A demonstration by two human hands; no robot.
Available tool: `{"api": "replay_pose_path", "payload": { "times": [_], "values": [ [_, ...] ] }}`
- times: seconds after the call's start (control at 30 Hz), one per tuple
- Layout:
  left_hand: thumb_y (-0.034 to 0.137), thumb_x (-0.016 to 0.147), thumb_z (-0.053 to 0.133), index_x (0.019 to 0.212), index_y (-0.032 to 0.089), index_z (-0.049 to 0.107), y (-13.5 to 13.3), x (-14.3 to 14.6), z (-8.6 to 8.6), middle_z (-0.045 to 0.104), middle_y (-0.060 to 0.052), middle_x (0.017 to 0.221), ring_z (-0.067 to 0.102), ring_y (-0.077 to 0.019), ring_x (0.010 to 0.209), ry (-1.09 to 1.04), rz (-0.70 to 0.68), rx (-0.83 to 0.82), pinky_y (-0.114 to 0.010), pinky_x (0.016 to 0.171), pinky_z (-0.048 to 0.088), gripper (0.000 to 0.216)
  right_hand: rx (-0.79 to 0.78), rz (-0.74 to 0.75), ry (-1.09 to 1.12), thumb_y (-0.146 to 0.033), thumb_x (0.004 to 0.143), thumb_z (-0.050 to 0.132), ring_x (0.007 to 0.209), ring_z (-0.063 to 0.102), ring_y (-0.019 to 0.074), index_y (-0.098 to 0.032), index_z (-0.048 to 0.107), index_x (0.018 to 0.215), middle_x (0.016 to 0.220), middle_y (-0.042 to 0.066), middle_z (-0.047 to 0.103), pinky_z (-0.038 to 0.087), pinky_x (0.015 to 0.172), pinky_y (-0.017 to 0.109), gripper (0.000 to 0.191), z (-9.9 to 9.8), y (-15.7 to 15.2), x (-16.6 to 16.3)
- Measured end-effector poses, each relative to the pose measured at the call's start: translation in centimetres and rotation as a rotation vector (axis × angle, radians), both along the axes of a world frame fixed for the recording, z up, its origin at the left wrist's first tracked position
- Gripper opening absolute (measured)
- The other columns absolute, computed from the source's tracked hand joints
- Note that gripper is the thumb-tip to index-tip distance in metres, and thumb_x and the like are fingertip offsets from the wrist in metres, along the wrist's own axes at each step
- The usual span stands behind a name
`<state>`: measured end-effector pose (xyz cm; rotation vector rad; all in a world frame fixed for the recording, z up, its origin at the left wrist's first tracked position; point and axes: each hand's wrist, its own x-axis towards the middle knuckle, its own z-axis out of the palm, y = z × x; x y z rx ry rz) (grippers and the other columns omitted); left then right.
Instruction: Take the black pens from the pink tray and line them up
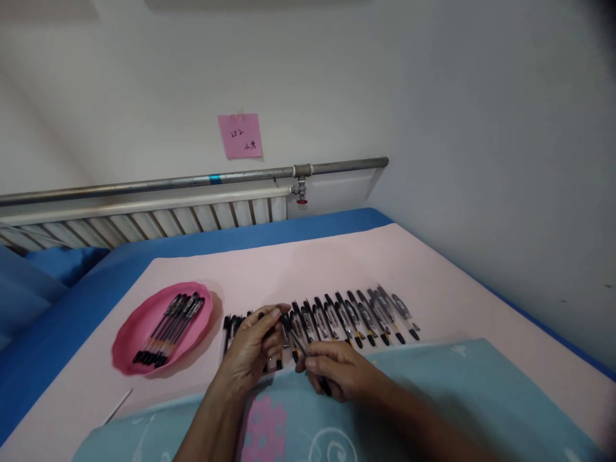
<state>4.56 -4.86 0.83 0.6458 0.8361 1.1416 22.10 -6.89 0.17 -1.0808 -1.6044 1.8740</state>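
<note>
My right hand is closed around a black gel pen, which slants up and left toward my other hand. The pen's dark lower end sticks out beneath my right fingers. My left hand is closed in a pinch close to the pen's upper end; a small dark piece shows at its fingers, too hidden to name. Beyond and to the right of my hands lies a long row of black and clear pens, side by side on the pink sheet. My left hand covers part of that row.
At left, a pink scalloped plate bears several black pens. A thin white stick lies near the front. Teal patterned cloth spans the near edge. Behind are a radiator, a pipe and walls.
</note>
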Motion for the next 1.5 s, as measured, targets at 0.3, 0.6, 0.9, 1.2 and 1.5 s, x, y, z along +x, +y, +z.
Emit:
{"api": "replay_pose_path", "payload": {
  "times": [0.3, 0.6, 0.9, 1.2, 1.5],
  "values": [
    [0.025, 0.071, 0.064, 0.082, 0.012, 0.065, 0.0, 0.0, -0.1, 0.035, 0.006, 0.048, 0.027, -0.0005, 0.040, -0.001, 0.101, 0.075, -0.016, 0.040, 0.019, 0.017, -0.086, -0.101, 0.118, -0.037, 0.070, 0.056, 0.046, 0.043, 0.0062, -0.015, 0.049, 0.072, 0.058, -0.002, 0.052, 0.028, 0.040, 0.018, 0.022, 0.6, -0.1, -0.2],
    [0.024, 0.070, 0.064, 0.081, 0.012, 0.065, 0.0, -0.3, 0.2, 0.042, 0.004, 0.050, 0.030, -0.0006, 0.041, -0.014, 0.136, 0.091, -0.016, 0.041, 0.019, 0.016, -0.179, -0.188, 0.163, -0.034, 0.061, 0.065, 0.039, 0.042, 0.0045, -0.017, 0.048, 0.081, 0.052, -0.006, 0.051, 0.027, 0.036, 0.016, 0.032, 1.0, -0.1, -0.1],
    [0.026, 0.068, 0.066, 0.081, 0.013, 0.065, -0.1, -0.2, 0.5, 0.039, 0.005, 0.047, 0.031, -0.0027, 0.042, 0.030, 0.137, 0.103, -0.017, 0.042, 0.021, 0.018, -0.205, -0.244, 0.160, -0.034, 0.061, 0.067, 0.034, 0.037, 0.0030, -0.017, 0.048, 0.079, 0.049, -0.007, 0.049, 0.023, 0.033, 0.015, 0.032, 0.9, -0.2, -0.2],
    [0.024, 0.070, 0.065, 0.081, 0.013, 0.066, -0.1, -0.2, 0.4, 0.040, 0.004, 0.049, 0.032, -0.0020, 0.043, 0.031, 0.143, 0.118, -0.016, 0.042, 0.021, 0.016, -0.245, -0.257, 0.215, -0.035, 0.067, 0.061, 0.035, 0.035, 0.0024, -0.015, 0.049, 0.073, 0.048, -0.007, 0.044, 0.019, 0.031, 0.014, 0.024, 0.8, -0.3, -0.1],
    [0.026, 0.070, 0.064, 0.082, 0.013, 0.065, -0.1, -0.4, 0.4, 0.039, 0.005, 0.047, 0.032, -0.0029, 0.043, 0.070, 0.119, 0.126, -0.016, 0.043, 0.021, 0.017, -0.315, -0.149, 0.193, -0.042, 0.071, 0.054, 0.033, 0.036, 0.0032, -0.014, 0.051, 0.074, 0.049, -0.004, 0.048, 0.017, 0.029, 0.014, 0.028, 1.0, -0.5, -0.3]
  ]
}}
